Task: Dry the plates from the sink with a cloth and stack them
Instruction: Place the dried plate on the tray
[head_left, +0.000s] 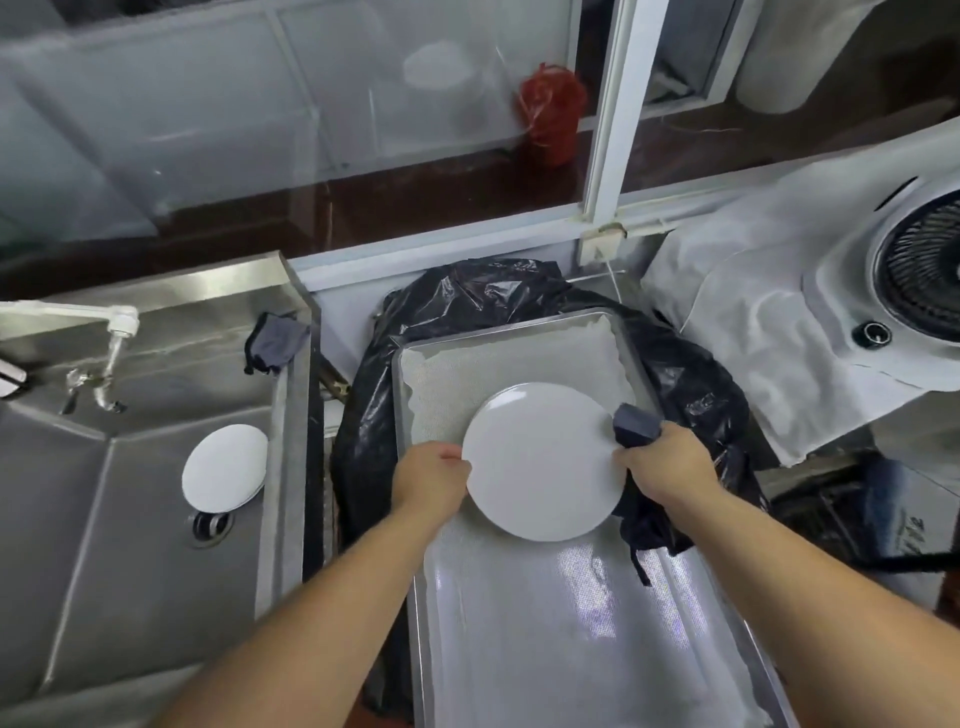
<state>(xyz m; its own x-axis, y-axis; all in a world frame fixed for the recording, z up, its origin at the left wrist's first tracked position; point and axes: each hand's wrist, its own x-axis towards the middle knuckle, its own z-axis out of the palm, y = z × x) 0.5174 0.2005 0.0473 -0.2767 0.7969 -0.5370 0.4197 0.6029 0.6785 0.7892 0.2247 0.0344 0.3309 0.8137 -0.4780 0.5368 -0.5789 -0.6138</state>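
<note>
A white plate (543, 462) hangs over the grey tray (519, 649), held at both edges. My left hand (428, 475) grips its left rim. My right hand (667, 462) holds its right rim together with a dark blue cloth (636, 426), whose loose end hangs down under the hand. A second white plate (224, 467) leans in the steel sink (104, 545) on the left, just above the drain.
A tap (111, 353) and a dark rag (275, 343) sit at the sink's back. A black plastic bag (467, 301) lies under the tray. To the right stands a fan (924, 275) wrapped in white cloth. A red bag (553, 111) hangs behind the window.
</note>
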